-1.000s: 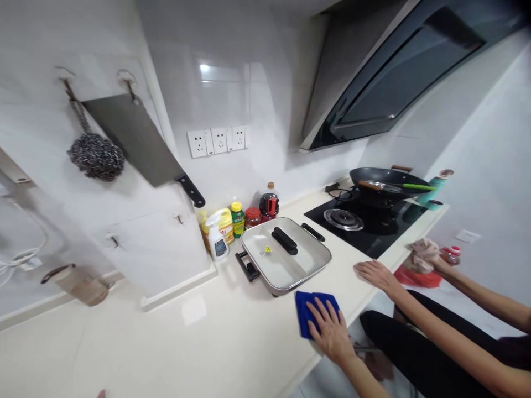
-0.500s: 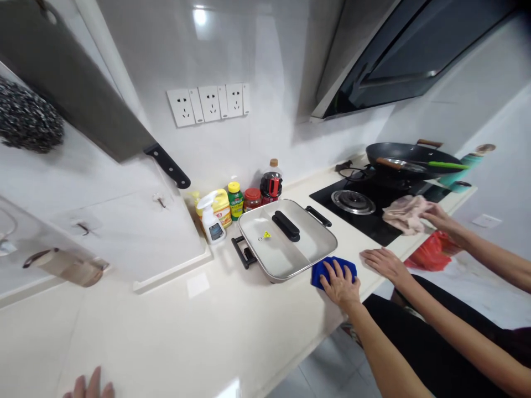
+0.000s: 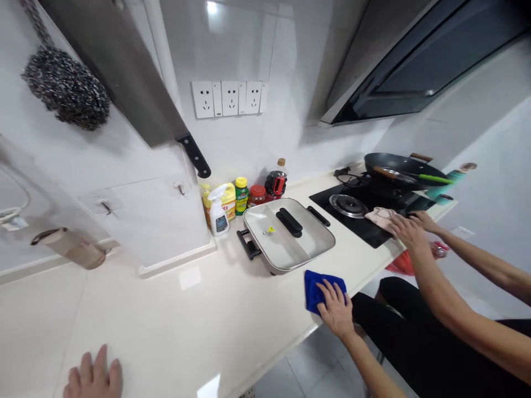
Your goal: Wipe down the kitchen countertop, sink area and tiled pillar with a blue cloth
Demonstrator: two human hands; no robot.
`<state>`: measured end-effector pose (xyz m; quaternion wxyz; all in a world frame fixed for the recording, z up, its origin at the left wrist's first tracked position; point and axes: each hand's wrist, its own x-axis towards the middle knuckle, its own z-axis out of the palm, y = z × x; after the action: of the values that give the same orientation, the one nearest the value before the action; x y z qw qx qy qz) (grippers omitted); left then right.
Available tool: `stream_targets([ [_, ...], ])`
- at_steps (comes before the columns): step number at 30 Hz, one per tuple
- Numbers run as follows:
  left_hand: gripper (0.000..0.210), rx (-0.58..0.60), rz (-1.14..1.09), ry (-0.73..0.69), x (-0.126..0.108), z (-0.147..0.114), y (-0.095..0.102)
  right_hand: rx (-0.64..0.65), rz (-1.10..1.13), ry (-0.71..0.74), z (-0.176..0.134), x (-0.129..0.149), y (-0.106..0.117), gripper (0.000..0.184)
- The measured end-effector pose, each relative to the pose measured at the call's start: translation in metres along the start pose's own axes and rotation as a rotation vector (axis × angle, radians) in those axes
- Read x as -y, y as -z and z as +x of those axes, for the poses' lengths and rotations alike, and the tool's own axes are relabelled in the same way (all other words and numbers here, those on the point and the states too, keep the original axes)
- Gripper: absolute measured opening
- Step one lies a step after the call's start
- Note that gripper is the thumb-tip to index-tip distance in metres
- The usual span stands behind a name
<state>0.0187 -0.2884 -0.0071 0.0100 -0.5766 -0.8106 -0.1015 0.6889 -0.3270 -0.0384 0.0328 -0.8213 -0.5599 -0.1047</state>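
The white counter (image 3: 174, 326) ran along to the black cooktop (image 3: 357, 224). The person's right hand (image 3: 337, 309) lay over the blue cloth (image 3: 312, 290), fingers apart; the cloth had come away from the lidded pan (image 3: 286, 243), so it now pressed nearer the front edge. The left hand (image 3: 94, 378), fingers spread, had come further into view. A co-worker's nearer hand (image 3: 409, 232) had reached the pale cloth (image 3: 378, 216); whether the farther one touched it was hard to tell.
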Motion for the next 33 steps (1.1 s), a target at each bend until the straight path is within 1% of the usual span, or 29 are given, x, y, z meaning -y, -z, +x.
stream_targets([
  [3, 0.066, -0.053, -0.056, -0.005, -0.009, -0.003, 0.006, -0.042, 0.036, 0.036, -0.026, 0.037, 0.010, 0.059],
  [6, 0.065, -0.098, -0.076, -0.035, -0.020, -0.008, 0.016, -0.063, 0.078, 0.063, -0.055, 0.083, 0.022, 0.060],
  [9, 0.064, -0.139, -0.063, -0.056, -0.026, -0.013, 0.021, -0.047, 0.116, 0.121, -0.087, 0.132, 0.038, 0.062],
  [12, 0.061, -0.118, -0.049, -0.045, -0.026, -0.017, 0.021, -0.001, 0.142, 0.191, -0.115, 0.178, 0.055, 0.064],
  [16, 0.059, -0.095, -0.049, -0.038, -0.022, -0.018, 0.019, 0.108, 0.159, 0.256, -0.138, 0.239, 0.074, 0.070],
  [19, 0.058, -0.094, -0.064, -0.042, -0.020, -0.019, 0.018, 0.228, 0.229, 0.361, -0.150, 0.291, 0.090, 0.075],
  [22, 0.058, -0.073, -0.082, -0.032, -0.018, -0.021, 0.017, 0.379, 0.371, 0.558, -0.165, 0.345, 0.114, 0.080],
  [24, 0.058, -0.072, -0.095, -0.032, -0.016, -0.022, 0.016, 0.485, 0.495, 0.718, -0.176, 0.372, 0.133, 0.081],
  [26, 0.058, -0.084, -0.105, -0.043, -0.014, -0.022, 0.015, 0.571, 0.606, 0.852, -0.183, 0.387, 0.149, 0.077],
  [28, 0.058, -0.110, -0.109, -0.056, -0.013, -0.022, 0.014, 0.624, 0.673, 0.953, -0.185, 0.387, 0.159, 0.072],
  [30, 0.058, -0.142, -0.109, -0.070, -0.012, -0.022, 0.013, 0.646, 0.693, 1.017, -0.181, 0.374, 0.161, 0.069],
  [33, 0.059, -0.189, -0.111, -0.108, -0.011, -0.020, 0.013, 0.638, 0.689, 1.036, -0.169, 0.339, 0.154, 0.067],
])
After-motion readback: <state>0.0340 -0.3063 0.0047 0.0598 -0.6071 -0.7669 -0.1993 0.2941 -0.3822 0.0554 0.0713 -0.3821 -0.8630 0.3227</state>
